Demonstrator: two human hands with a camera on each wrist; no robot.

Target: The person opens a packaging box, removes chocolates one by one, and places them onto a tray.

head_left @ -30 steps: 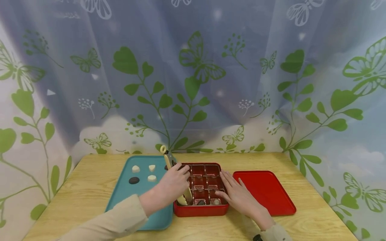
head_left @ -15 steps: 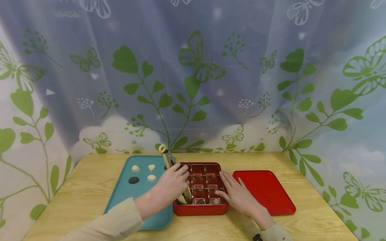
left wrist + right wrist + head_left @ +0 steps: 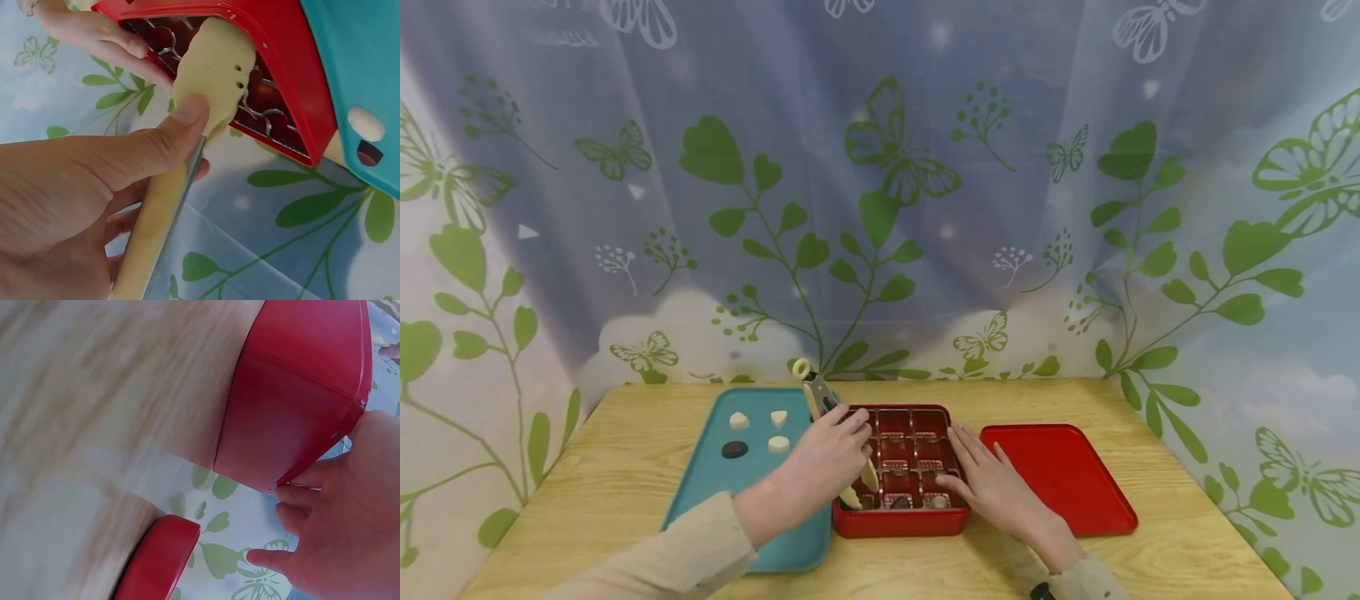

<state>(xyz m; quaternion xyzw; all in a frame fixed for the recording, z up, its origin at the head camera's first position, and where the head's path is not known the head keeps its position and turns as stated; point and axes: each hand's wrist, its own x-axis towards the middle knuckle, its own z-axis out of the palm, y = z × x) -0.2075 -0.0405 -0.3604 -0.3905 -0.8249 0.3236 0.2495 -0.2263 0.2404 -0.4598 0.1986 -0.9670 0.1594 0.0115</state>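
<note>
My left hand (image 3: 820, 454) grips a pair of tongs (image 3: 820, 392) with cream tips and a ring at the top end. Their tips reach into the front left compartment of a red box (image 3: 901, 523); whatever lies between them is hidden. In the left wrist view, the thumb presses along one cream arm of the tongs (image 3: 215, 65). My right hand (image 3: 1000, 492) rests with extended fingers against the box's right rim. A dark piece (image 3: 900, 502) and a pale piece (image 3: 938, 502) sit in the front compartments.
Left of the box, a teal tray (image 3: 700, 492) bears several chocolate-like pieces, among them a dark oval (image 3: 734, 450) and a cream round (image 3: 778, 444). A red lid (image 3: 1067, 479) lies to the right on the wooden table (image 3: 1165, 533). Patterned curtains (image 3: 880, 250) hang behind.
The tongs' tips stand slightly farther apart in the front left compartment, and their ring end has shifted a little left. My right hand has kept its place on the rim.
</note>
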